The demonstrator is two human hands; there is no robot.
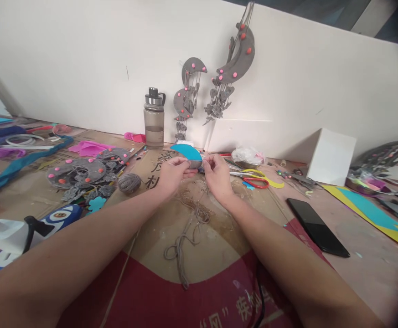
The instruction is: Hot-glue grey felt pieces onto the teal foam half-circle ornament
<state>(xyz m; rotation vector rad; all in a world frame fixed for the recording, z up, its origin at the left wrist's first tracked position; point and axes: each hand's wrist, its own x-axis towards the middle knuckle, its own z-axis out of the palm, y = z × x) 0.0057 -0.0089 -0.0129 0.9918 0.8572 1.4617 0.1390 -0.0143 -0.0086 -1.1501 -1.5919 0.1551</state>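
A blue crescent-shaped piece (187, 151) with a grey lower part is held up over the cardboard. My left hand (173, 174) pinches its lower edge from the left. At its right tip, my right hand (216, 175) has its fingers closed together; what lies between those fingertips is too small to make out. Grey yarn (181, 246) trails down below the hands onto the cardboard. A ball of grey yarn (129, 182) sits left of my left hand.
Behind the hands stand a water bottle (154, 120) and hanging grey crescents (241, 54). Scissors (256, 182) lie right of my right hand, with a black phone (317, 227) farther right. Decorated grey pieces (82, 172) and a glue gun (7, 234) are at left.
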